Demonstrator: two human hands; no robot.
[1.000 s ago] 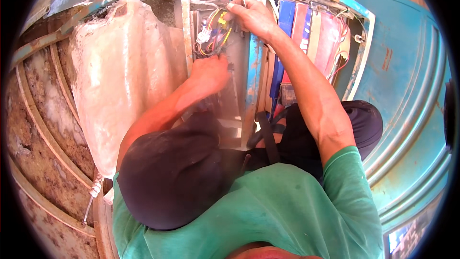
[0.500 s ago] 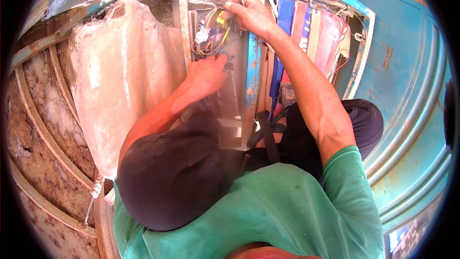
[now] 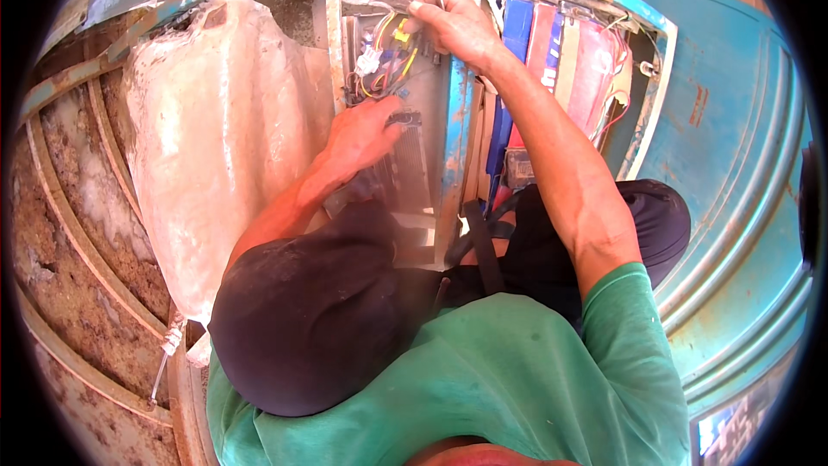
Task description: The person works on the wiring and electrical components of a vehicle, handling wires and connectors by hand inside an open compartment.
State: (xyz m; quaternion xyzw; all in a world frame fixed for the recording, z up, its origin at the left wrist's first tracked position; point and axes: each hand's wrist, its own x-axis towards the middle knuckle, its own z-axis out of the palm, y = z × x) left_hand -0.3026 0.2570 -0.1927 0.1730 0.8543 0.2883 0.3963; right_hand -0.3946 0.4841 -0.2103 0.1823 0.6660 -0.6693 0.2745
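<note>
A bundle of thin coloured wires [image 3: 378, 56] hangs in a recess of the metal frame, with a white plug connector [image 3: 369, 61] and a yellow connector [image 3: 401, 31] among them. My right hand [image 3: 459, 32] is closed in a pinch at the upper right of the bundle, close to the yellow connector. A thin pale piece sticks up between its fingers; its kind is unclear. Below the wires, my left hand [image 3: 362, 131] is bent, with a gap between thumb and forefinger. Its other fingertips are hidden, so a hold on any wire cannot be made out.
A blue-and-white post [image 3: 455, 129] stands right of the recess, with flat blue and red boxes [image 3: 515, 34] beyond. A large pale moulded piece [image 3: 224, 129] lies left. A blue panel [image 3: 716, 95] is far right. My bent knee [image 3: 302, 328] is near my left forearm.
My left hand has shifted slightly left, and its thumb and forefinger show a wider gap. The wires have moved a little. My right hand stays nearly in place, still pinched.
</note>
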